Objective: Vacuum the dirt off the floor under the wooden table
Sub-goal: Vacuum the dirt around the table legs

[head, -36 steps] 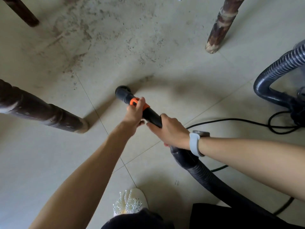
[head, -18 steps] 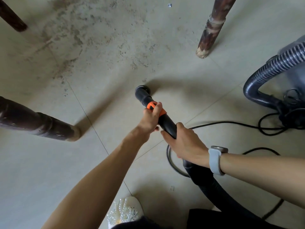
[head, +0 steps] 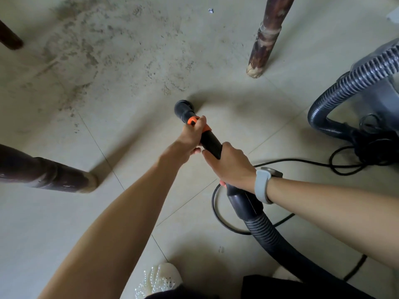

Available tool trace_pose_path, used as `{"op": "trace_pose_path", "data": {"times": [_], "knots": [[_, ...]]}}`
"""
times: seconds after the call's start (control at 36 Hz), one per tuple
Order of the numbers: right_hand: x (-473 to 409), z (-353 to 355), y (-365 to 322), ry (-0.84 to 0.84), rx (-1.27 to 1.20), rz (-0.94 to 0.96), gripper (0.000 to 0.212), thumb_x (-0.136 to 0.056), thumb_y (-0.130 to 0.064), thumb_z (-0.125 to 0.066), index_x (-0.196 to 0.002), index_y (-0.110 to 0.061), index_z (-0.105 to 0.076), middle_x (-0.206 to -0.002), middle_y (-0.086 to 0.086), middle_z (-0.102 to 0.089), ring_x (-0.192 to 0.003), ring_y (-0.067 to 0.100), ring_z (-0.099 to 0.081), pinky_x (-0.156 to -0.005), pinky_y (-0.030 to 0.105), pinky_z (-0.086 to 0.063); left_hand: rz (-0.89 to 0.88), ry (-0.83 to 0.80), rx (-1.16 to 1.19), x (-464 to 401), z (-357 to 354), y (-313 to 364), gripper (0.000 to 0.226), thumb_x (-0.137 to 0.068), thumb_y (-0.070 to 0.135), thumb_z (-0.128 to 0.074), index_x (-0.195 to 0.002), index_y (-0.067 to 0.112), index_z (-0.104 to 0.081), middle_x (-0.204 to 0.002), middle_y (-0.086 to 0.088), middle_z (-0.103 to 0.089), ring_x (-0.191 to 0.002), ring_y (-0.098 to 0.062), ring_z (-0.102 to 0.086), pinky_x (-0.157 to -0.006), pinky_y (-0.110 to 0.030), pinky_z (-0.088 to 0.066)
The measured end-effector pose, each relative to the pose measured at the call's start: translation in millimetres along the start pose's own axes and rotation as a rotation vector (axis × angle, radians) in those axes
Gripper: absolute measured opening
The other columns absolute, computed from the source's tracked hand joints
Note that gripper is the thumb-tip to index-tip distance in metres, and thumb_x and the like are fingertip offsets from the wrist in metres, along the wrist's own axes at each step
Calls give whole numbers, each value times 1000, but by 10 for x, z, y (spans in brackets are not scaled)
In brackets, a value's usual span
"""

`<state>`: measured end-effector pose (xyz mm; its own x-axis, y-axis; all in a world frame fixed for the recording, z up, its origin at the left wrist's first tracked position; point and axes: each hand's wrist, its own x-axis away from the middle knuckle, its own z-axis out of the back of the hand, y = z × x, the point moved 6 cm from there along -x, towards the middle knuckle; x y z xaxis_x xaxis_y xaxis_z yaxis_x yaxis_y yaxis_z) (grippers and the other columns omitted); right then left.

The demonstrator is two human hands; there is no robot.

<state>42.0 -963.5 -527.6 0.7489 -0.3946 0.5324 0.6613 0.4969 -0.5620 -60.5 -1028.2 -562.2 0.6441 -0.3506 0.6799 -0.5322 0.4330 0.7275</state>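
- Under the table, on the pale tiled floor point(head: 64, 223), the black nozzle point(head: 183, 108) points down at a bare patch just short of the dirt.
- Left hand point(head: 191, 137): fingers curled tight round the tube point(head: 210, 143) at its orange collar point(head: 192, 121), close behind the nozzle.
- Right hand point(head: 232, 165): fingers wrapped round the tube further back, just beside the left hand; a grey watch point(head: 264, 184) sits on that wrist.
- Dirt point(head: 103, 46) lies as grey-brown specks and smears across the tiles beyond and to the left of the nozzle, reaching towards the far legs.
- A small white scrap point(head: 211, 11) lies on the floor at the far edge of the dirt.
- Three dark wooden legs stand around the area: a near leg point(head: 49, 175) at left, a right leg point(head: 266, 39) with a worn foot beyond the nozzle, and a far leg point(head: 9, 37) at the upper left corner.
- The ribbed hose point(head: 265, 231) runs back from the tube under the right forearm, towards the lower edge of the view.
- At right stands the vacuum body point(head: 384, 98), with a second stretch of ribbed hose looping in front of it.
- A thin black cable point(head: 291, 161) trails over the floor from the vacuum body and loops under the right wrist.
- A white beaded shoe point(head: 159, 279) shows at the bottom edge, near the left arm.
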Motion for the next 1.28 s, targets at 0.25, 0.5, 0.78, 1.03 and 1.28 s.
{"op": "trace_pose_path", "data": {"times": [0.25, 0.5, 0.78, 1.03, 1.28], "knots": [[490, -103, 396, -22, -27, -131, 51, -87, -63, -43, -93, -12, -44, -82, 9, -64, -68, 31, -66, -67, 41, -56, 13, -77, -52, 275, -304, -375, 28, -97, 40, -42, -92, 13, -48, -81, -6, -53, -76, -19, -51, -62, -30, -40], [325, 110, 564, 116, -84, -185, 50, -89, -60, -43, -97, -11, -44, -85, 12, -64, -74, 33, -66, -73, 44, -55, 20, -164, -191, 33, -631, -100, 50, -96, 47, -41, -123, 5, -48, -84, -4, -56, -72, -16, -52, -58, -25, -40], [161, 360, 844, 238, -200, -281, 48, -89, -59, -44, -97, -12, -45, -82, 10, -62, -71, 32, -66, -71, 45, -57, -24, -234, -237, -142, -1141, 153, 44, -96, 47, -42, -117, 8, -48, -83, -3, -53, -77, -17, -52, -71, -30, -43], [-173, 409, 698, 174, -360, -186, 40, -91, -48, -51, -92, -8, -47, -66, 6, -56, -44, 24, -59, -45, 27, -46, -30, -169, -207, -331, -971, 294, 44, -96, 46, -42, -118, 9, -48, -95, -9, -59, -85, -22, -57, -76, -34, -45], [-579, 313, 321, 68, -466, -96, 33, -93, -42, -52, -86, -10, -47, -63, 6, -55, -43, 22, -57, -47, 29, -51, -57, -67, -214, -509, -503, 534, 39, -96, 46, -42, -112, 12, -54, -84, -3, -59, -71, -14, -53, -58, -24, -37]]}}
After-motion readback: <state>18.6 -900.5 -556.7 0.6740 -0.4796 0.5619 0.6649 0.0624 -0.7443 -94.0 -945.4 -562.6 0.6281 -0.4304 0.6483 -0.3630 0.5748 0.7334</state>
